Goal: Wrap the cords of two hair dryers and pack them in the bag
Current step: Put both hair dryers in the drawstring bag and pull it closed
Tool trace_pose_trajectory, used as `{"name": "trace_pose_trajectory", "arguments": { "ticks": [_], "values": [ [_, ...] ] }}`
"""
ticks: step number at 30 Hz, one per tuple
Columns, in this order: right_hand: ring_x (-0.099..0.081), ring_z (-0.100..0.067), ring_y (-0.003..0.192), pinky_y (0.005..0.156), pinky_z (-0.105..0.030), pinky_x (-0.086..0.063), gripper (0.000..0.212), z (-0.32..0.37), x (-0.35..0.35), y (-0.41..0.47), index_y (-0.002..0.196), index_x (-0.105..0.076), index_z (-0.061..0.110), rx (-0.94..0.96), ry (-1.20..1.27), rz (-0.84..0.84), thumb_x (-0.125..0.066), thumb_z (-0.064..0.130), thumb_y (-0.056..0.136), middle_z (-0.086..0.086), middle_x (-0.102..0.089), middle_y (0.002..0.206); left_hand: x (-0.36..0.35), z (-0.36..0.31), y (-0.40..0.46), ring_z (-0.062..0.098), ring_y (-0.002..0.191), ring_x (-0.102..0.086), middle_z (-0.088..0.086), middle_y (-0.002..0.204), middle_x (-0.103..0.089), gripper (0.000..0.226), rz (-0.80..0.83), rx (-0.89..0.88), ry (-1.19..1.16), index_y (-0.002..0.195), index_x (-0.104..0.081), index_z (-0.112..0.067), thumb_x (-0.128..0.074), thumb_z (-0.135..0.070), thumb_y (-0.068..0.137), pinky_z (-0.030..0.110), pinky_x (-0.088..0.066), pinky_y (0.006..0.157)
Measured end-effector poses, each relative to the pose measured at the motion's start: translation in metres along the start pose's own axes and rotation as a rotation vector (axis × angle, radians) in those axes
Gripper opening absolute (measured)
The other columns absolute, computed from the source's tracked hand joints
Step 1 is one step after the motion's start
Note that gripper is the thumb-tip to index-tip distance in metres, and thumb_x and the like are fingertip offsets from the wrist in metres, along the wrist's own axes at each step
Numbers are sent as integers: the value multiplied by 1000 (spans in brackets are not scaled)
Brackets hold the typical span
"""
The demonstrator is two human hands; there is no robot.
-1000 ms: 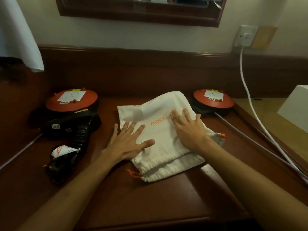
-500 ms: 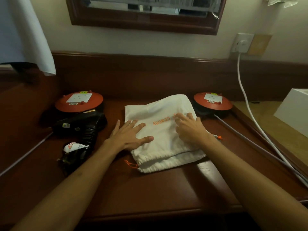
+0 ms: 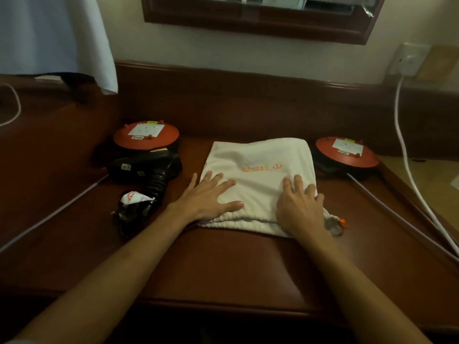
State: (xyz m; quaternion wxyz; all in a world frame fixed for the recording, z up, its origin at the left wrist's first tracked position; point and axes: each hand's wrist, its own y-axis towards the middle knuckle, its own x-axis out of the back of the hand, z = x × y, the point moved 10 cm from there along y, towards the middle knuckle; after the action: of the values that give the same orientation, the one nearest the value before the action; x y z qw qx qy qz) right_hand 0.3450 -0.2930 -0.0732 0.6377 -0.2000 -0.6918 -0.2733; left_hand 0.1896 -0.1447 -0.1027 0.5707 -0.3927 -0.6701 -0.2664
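A white drawstring bag (image 3: 258, 155) with orange lettering lies flat in the middle of the brown wooden table (image 3: 223, 269), its drawstring mouth toward me. My left hand (image 3: 208, 197) rests flat on the bag's near left part, fingers spread. On the near right corner my right hand (image 3: 300, 207) presses down, fingers apart. A black hair dryer (image 3: 146, 167) lies left of the bag, with its cord bundled under a white tag (image 3: 135, 197). I see only this one hair dryer.
Two round red-topped bases stand at the back, one on the left (image 3: 146, 135) and one on the right (image 3: 347, 151). A white cable (image 3: 407, 170) hangs from the wall socket (image 3: 407, 59). Thin grey rods (image 3: 49, 217) run along both table sides. White cloth (image 3: 57, 33) hangs top left.
The bag has turned so its mouth faces me squarely. Both hands slid toward the drawstring end. The camera view shifted right and tilted.
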Motion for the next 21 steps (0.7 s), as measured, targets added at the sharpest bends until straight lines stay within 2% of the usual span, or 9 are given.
{"name": "trace_pose_trajectory", "arguments": {
  "ticks": [6,8,10,12,13,14,17,19,21],
  "values": [
    [-22,-45,145,111,-62,-25,57,11,-1,2,155,-24,16,-28,99,-50,-34,37,102,-13,-17,165,13,16,-17,18,156,-2,0,169,-12,81,-88,18,-39,157,-26,-39,-25,-83,89,49,7,124],
    [-22,-41,147,111,-60,-25,56,8,8,-4,153,-31,16,-5,147,-133,-37,40,103,-13,-21,165,31,18,-32,16,154,-14,1,165,-26,68,-236,52,-137,151,-41,-32,-34,-72,96,44,1,124],
    [-27,-39,147,110,-58,-26,52,8,23,-14,147,-43,13,38,188,-277,-39,40,102,-16,-32,161,61,15,-57,20,147,-32,4,156,-44,53,-490,45,-166,140,-56,-24,-50,-56,99,43,-14,122],
    [-33,-38,145,108,-54,-25,51,13,33,-25,139,-52,11,80,215,-382,-39,41,99,-17,-42,155,86,15,-90,26,137,-45,8,144,-56,43,-735,113,-84,130,-64,-18,-61,-43,95,44,-29,115],
    [-36,-38,144,108,-53,-25,51,17,35,-30,135,-55,10,101,226,-408,-40,41,98,-18,-45,153,91,20,-103,29,135,-44,10,143,-55,44,-777,206,-8,130,-63,-17,-63,-41,93,46,-31,113],
    [-38,-38,142,107,-53,-26,49,22,36,-34,131,-58,10,121,235,-426,-41,40,97,-18,-48,150,89,30,-110,33,138,-39,13,146,-51,50,-729,325,79,134,-57,-17,-64,-43,92,49,-30,113],
    [-45,-37,136,105,-52,-29,45,36,38,-42,123,-63,7,184,252,-458,-46,37,94,-18,-55,143,60,66,-113,47,145,-24,27,158,-27,76,-318,611,222,155,-23,-23,-59,-50,94,54,-22,118],
    [-48,-36,132,104,-53,-32,43,42,36,-43,121,-64,7,218,255,-442,-48,36,94,-18,-58,139,58,74,-111,48,138,-37,30,154,-31,77,-261,622,252,156,-16,-24,-59,-45,96,53,-30,113],
    [-50,-35,127,101,-53,-36,42,44,32,-43,120,-64,6,244,263,-403,-48,34,94,-17,-61,134,67,73,-108,44,130,-48,28,148,-40,72,-305,601,297,155,-21,-22,-61,-33,96,52,-36,107]
  ]
}}
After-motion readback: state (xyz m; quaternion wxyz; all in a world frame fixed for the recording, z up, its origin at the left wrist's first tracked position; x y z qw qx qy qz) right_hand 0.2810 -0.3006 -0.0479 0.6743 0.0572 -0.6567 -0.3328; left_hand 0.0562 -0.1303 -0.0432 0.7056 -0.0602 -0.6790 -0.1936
